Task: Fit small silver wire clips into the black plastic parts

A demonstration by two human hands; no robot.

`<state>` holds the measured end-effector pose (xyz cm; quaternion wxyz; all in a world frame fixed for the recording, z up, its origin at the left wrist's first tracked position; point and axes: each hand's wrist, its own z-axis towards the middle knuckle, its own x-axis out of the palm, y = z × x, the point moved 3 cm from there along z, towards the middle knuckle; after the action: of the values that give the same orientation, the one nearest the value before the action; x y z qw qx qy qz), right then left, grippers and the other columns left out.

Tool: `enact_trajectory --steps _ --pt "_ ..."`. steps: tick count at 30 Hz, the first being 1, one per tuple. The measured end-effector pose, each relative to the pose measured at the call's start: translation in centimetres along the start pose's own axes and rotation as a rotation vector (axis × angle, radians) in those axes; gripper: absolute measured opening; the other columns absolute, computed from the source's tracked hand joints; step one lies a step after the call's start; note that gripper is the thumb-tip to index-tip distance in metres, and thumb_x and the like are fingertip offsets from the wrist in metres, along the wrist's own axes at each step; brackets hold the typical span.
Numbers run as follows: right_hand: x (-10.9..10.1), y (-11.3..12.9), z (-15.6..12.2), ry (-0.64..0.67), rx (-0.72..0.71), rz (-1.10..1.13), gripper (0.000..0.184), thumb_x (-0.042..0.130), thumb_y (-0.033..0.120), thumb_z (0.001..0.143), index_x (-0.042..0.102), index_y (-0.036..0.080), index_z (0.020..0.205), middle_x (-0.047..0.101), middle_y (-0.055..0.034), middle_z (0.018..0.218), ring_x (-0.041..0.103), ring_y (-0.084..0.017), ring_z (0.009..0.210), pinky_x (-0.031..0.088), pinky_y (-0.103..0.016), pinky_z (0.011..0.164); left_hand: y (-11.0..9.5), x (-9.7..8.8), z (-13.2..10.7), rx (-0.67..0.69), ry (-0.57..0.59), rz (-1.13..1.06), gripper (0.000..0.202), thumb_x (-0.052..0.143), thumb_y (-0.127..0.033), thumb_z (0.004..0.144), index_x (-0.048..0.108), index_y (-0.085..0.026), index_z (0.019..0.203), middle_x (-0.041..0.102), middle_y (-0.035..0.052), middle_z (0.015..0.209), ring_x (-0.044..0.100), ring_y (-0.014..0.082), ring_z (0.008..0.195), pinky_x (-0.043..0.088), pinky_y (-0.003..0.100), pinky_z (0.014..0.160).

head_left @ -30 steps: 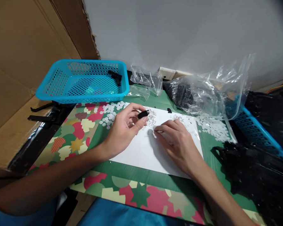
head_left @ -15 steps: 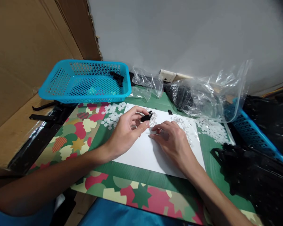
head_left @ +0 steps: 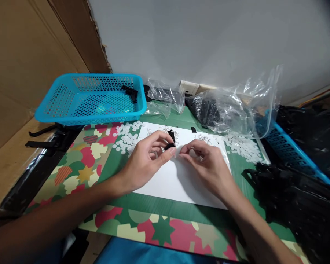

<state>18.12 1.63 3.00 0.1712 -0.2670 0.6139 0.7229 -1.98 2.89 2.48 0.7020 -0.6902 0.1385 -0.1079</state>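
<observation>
My left hand (head_left: pixel 148 161) pinches a small black plastic part (head_left: pixel 171 140) between thumb and fingers, held just above a white sheet of paper (head_left: pixel 178 179). My right hand (head_left: pixel 206 165) is closed in a pinch right beside that part, fingertips almost touching it; what they hold is too small to make out. Tiny metal springs (head_left: pixel 203 138) lie scattered on the far part of the sheet. A loose black piece (head_left: pixel 193 129) rests near the sheet's far edge.
A turquoise basket (head_left: pixel 93 97) with one black part stands at the back left. White discs (head_left: pixel 126 136) and more white discs (head_left: pixel 243 145) lie on the green mat. Clear plastic bags (head_left: pixel 236 106) sit behind; black parts (head_left: pixel 291 198) pile at right. Cardboard (head_left: pixel 24 66) walls the left.
My right hand has lifted from the paper and drawn up to the black part. My left hand has turned the part more upright.
</observation>
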Motion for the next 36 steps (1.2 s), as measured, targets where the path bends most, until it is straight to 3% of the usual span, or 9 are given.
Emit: enact_trajectory --steps 5,11,21,29,36 --pt "-2.0 -1.0 -0.1 -0.142 0.091 0.124 0.016 0.074 0.034 0.095 0.075 0.019 0.091 0.065 -0.0011 0.073 0.046 -0.014 0.06 0.034 -0.029 0.056 0.3 1.3 -0.7 -0.082 0.181 -0.095 0.025 0.073 -0.041 0.098 0.065 -0.02 0.109 0.078 0.0055 0.093 0.068 0.0131 0.072 0.046 0.022 0.056" --pt "-1.4 -1.6 -0.1 -0.037 0.136 0.068 0.016 0.072 0.033 0.097 0.074 0.019 0.091 0.066 -0.0019 0.076 0.052 -0.015 0.065 0.038 -0.03 0.059 1.1 3.0 -1.8 -0.242 0.302 -0.167 0.024 0.074 -0.04 0.097 0.066 -0.02 0.106 0.081 0.006 0.094 0.053 0.0049 0.049 0.036 0.019 0.046" --pt "-1.5 -1.1 -0.5 -0.001 0.09 -0.147 0.013 0.067 0.029 0.098 0.074 0.02 0.092 0.076 -0.0072 0.091 0.069 -0.022 0.08 0.05 -0.034 0.07 1.7 3.1 -1.9 -0.311 0.268 -0.171 0.029 0.078 -0.044 0.094 0.066 -0.02 0.104 0.082 0.0069 0.094 0.05 0.0035 0.043 0.033 0.018 0.041" --pt "-0.8 -1.0 -0.7 -0.046 0.033 -0.348 0.005 0.069 0.02 0.094 0.074 0.02 0.092 0.074 -0.0068 0.091 0.067 -0.025 0.085 0.048 -0.037 0.072 1.7 3.1 -1.9 -0.32 0.26 -0.168 0.026 0.078 -0.042 0.095 0.067 -0.02 0.103 0.081 0.0053 0.092 0.051 0.0019 0.042 0.032 0.016 0.04" --pt "-0.4 -0.8 -1.0 -0.08 -0.059 -0.476 0.009 0.067 0.02 0.098 0.072 0.018 0.092 0.071 -0.0076 0.09 0.063 -0.025 0.087 0.047 -0.037 0.074 1.8 3.1 -1.9 -0.324 0.259 -0.171 0.026 0.078 -0.043 0.095 0.068 -0.02 0.103 0.081 0.0053 0.092 0.049 0.001 0.042 0.032 0.016 0.041"
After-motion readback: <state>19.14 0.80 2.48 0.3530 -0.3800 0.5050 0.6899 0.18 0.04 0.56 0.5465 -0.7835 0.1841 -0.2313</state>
